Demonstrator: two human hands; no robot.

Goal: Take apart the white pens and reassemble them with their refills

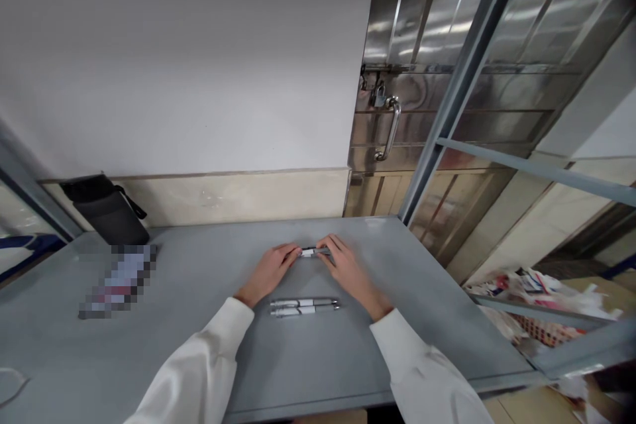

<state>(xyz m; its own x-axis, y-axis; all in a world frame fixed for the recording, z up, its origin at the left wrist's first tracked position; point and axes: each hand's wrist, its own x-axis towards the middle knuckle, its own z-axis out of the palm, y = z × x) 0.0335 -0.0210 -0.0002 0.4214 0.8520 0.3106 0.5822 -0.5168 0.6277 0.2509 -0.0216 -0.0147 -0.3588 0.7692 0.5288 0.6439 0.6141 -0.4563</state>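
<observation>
1. Just below the middle of the head view, a white-banded pen (pixel 308 253) sat between the person's hands, partly hidden by fingers.
2. At the pen's left end, the left hand (pixel 269 270) pinched it between thumb and fingers; at its right end, the right hand (pixel 348 271) pinched it too, fingers bent.
3. Below the hands, two more pens (pixel 307 310) lay side by side on the grey table (pixel 189 278); whether they touched could not be told.
4. Toward the bottom edge, white sleeves (pixel 199 364) covered both forearms.
5. At the left of the frame, a black case (pixel 112 212) stood tilted near the wall (pixel 223 79), with a pixelated item (pixel 119 281) just below it.
6. Across the upper right, a metal door (pixel 427 93) bore a padlock (pixel 378 96) and a handle (pixel 394 129).
</observation>
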